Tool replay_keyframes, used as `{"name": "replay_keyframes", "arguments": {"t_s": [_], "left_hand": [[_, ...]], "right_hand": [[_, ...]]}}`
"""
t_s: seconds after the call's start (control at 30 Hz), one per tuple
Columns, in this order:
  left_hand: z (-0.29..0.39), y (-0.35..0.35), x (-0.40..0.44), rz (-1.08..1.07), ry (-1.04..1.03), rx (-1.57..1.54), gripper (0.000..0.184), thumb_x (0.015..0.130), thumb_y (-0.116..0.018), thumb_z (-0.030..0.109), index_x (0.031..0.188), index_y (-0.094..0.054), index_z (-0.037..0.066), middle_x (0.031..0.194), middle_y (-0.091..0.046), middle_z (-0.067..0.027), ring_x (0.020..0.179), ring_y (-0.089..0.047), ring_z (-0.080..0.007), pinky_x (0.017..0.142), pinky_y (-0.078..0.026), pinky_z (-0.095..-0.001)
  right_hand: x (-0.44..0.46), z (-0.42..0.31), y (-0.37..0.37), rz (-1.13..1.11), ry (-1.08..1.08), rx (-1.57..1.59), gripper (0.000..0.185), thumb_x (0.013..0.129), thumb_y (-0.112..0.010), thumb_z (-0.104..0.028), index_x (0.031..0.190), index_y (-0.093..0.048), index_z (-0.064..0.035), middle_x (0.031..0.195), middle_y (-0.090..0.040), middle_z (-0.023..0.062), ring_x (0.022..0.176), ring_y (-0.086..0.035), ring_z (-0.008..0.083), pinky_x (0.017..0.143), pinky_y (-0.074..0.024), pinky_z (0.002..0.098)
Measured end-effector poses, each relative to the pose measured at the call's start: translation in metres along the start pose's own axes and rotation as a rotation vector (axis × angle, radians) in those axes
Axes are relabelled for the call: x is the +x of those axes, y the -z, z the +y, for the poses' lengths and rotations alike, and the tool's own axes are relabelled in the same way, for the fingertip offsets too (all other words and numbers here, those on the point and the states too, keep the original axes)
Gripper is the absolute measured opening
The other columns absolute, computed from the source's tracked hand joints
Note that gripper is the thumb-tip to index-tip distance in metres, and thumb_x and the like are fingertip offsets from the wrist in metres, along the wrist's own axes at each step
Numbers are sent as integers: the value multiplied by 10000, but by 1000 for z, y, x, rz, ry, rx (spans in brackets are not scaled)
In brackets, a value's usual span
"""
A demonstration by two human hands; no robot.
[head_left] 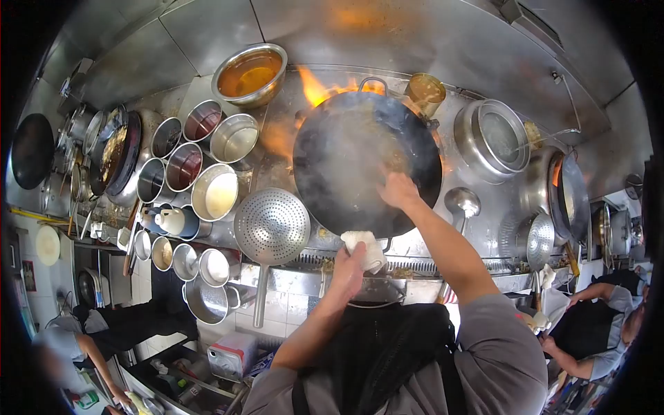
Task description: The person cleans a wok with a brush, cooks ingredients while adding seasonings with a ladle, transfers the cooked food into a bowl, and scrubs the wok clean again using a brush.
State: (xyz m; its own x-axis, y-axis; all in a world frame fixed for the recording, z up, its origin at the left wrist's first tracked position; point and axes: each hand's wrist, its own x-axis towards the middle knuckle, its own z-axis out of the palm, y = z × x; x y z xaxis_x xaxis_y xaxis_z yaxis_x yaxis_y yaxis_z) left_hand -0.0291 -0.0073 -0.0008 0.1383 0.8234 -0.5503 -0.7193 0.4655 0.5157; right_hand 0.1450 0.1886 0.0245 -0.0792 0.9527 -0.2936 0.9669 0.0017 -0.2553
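A large black wok [332, 166] sits over the burner, with flames rising behind its far rim and steam over its inside. My left hand [349, 266] is closed round a folded white cloth [364, 250] at the wok's near edge. Above the right part of the wok is my right hand [400, 190], pointing down into the steam; its fingers are blurred, and I cannot make out whether they hold anything. A perforated strainer [272, 225] lies left of the wok, and a ladle [462, 202] rests to its right.
Several metal pots of sauces and seasonings, one of them white [215, 194], stand at the left. A bowl of amber liquid [250, 75] is behind them. At the right is a steel pot [499, 138]. One person [595, 325] works at far right, another [76, 346] at lower left.
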Motion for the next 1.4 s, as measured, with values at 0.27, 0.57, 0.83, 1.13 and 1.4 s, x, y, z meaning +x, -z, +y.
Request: {"name": "replay_keyframes", "arguments": {"t_s": [0.27,0.57,0.83,1.13,1.4], "left_hand": [[-5,-1,0,61,-17,-15,345,1022,-632,101,1328,-544,-32,1231,-668,-131,1061,-691,-245,894,-588,-408],[-12,7,11,50,-100,131,384,1027,-626,98,1363,-509,-44,1263,-656,-137,1122,-674,-265,961,-559,-414],[-10,2,1,102,-83,99,350,1000,-660,113,1298,-543,-28,1171,-679,-135,1028,-710,-276,874,-607,-444],[-7,-1,39,58,-2,256,207,950,-621,59,1149,-593,10,1047,-677,-162,917,-711,-308,818,-626,-549],[-31,0,22,26,-274,345,189,899,-644,31,1084,-619,1,968,-673,-102,798,-696,-231,664,-592,-394]], "right_hand": [[2,40,52,161,-214,89,613,935,-645,-410,1493,-491,-207,1131,-724,271,1094,-688,459,991,-532,559],[-7,-66,9,-173,-13,603,709,913,-678,-331,1561,-462,-137,936,-753,200,527,-692,240,517,-584,366],[-109,42,86,-461,91,125,698,815,-745,-393,1474,-591,-227,1269,-700,169,828,-747,290,599,-650,363],[-199,175,42,289,-43,660,733,932,-719,-342,1588,-424,-202,669,-697,150,542,-687,276,577,-540,381],[-362,184,-101,276,-151,373,750,916,-706,-291,1558,-413,-37,1178,-688,307,1061,-685,466,1016,-467,505]]}}
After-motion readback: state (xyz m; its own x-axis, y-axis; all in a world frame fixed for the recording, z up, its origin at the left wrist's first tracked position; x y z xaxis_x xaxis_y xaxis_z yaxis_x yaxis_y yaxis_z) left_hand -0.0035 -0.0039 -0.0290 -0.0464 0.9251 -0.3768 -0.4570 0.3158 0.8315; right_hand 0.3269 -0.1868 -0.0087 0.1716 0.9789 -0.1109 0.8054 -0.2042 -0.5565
